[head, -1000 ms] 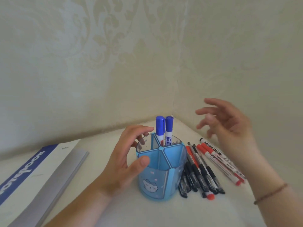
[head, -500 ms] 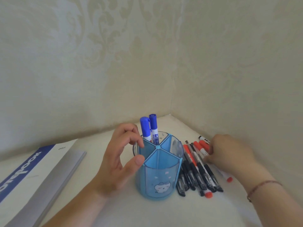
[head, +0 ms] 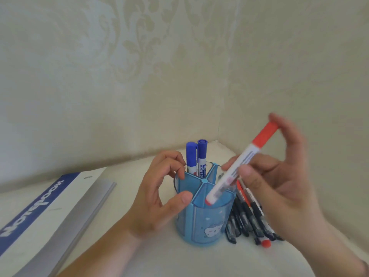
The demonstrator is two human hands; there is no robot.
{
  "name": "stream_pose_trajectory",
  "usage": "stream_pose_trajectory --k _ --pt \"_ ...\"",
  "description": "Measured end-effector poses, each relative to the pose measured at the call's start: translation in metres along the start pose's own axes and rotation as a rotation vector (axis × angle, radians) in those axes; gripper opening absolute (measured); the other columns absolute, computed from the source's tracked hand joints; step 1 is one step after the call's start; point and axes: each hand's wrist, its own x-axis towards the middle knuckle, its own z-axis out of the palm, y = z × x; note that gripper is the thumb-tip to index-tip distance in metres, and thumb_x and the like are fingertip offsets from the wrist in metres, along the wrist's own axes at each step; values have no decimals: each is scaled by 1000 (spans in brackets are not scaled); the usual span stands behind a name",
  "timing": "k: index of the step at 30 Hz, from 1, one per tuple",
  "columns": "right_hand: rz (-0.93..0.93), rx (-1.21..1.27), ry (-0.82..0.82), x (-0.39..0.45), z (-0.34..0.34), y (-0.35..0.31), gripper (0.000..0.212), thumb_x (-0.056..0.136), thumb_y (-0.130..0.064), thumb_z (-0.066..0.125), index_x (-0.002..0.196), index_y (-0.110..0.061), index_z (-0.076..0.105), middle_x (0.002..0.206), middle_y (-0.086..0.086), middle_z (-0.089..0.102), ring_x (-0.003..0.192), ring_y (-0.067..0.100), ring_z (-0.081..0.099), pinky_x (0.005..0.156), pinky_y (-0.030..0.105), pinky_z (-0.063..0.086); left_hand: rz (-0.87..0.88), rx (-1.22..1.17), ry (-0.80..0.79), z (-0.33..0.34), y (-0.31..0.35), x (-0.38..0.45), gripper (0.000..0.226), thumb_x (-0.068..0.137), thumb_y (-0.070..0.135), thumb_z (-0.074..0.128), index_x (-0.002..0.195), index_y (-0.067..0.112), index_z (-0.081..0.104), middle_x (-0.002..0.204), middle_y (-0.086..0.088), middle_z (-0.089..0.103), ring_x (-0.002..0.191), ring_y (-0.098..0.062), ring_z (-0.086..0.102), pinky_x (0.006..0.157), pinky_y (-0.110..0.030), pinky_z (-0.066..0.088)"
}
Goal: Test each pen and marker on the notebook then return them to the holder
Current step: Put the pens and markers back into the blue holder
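Note:
A blue round pen holder (head: 201, 222) with divided compartments stands on the white table. Two blue-capped whiteboard markers (head: 196, 156) stand upright in its far compartment. My left hand (head: 157, 194) wraps around the holder's left rim, thumb on the near wall. My right hand (head: 279, 186) holds a red-capped white marker (head: 239, 166) tilted, its lower end just over the holder's right compartment. Several black and red pens (head: 249, 218) lie on the table to the right of the holder. A closed notebook (head: 46, 214) with a blue and white cover lies at the left.
Patterned beige walls meet in a corner just behind the holder. The white table (head: 159, 256) extends toward the camera. The right wall runs close beside the loose pens.
My right hand went down to the loose pens, picked up the red-capped marker and brought it over the holder. The left hand stayed on the holder's rim.

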Motion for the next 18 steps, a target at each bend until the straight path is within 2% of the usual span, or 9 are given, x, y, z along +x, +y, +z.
stream_pose_trajectory --k 1,4,7,9,11,12,14,16,18 --pt "-7 -124 -50 -2 -1 3 63 88 -27 67 138 -41 31 89 2 75 75 25 67 70 34 51 1 1 0 0 0 0 28 77 34 59 88 9 52 106 -7 50 98 -34 47 80 -42 41" --pt "-128 -445 -147 -4 -1 4 40 82 -24 72 120 -33 60 99 -19 66 91 8 61 78 9 39 8 12 -4 0 1 0 28 77 34 59 88 9 52 106 -8 50 98 -34 48 79 -45 42" --pt "-95 -358 -148 -1 -3 2 34 82 -40 68 115 -34 64 102 -16 67 87 10 59 73 16 42 3 29 -3 0 1 0 29 77 34 59 88 9 52 105 -8 50 98 -34 48 79 -42 42" --pt "25 -223 -24 5 -17 5 28 85 -37 68 113 -35 64 96 -5 70 75 14 58 62 28 46 2 30 -5 0 1 1 32 79 39 60 88 9 52 104 -7 50 97 -33 47 79 -37 40" --pt "168 -489 86 13 -43 16 20 88 -20 69 100 -36 67 86 -6 69 63 13 58 55 17 45 7 27 0 0 2 2 44 84 52 59 88 10 52 104 -6 50 96 -33 47 78 -36 39" --pt "270 -766 39 15 -57 24 21 87 -17 69 91 -38 66 82 -11 68 60 10 57 54 12 43 9 27 2 0 2 2 47 85 57 57 89 10 52 104 -6 49 96 -33 47 77 -38 40" --pt "522 -1169 -161 13 -75 38 18 84 -27 69 78 -42 60 83 -17 67 67 2 58 61 15 45 6 32 2 0 2 1 42 83 52 59 88 10 52 102 -7 49 95 -33 47 77 -38 40" --pt "731 -1338 -270 10 -79 48 9 78 -38 68 79 -40 59 89 -17 65 80 9 61 72 27 52 0 31 1 1 1 0 31 79 39 59 88 10 51 102 -7 49 94 -31 46 78 -37 39" --pt "739 -1429 -260 9 -76 50 10 76 -41 65 85 -38 61 92 -14 64 85 15 61 73 28 52 3 25 5 1 1 0 27 77 35 57 87 10 51 101 -7 48 92 -31 46 77 -36 39"
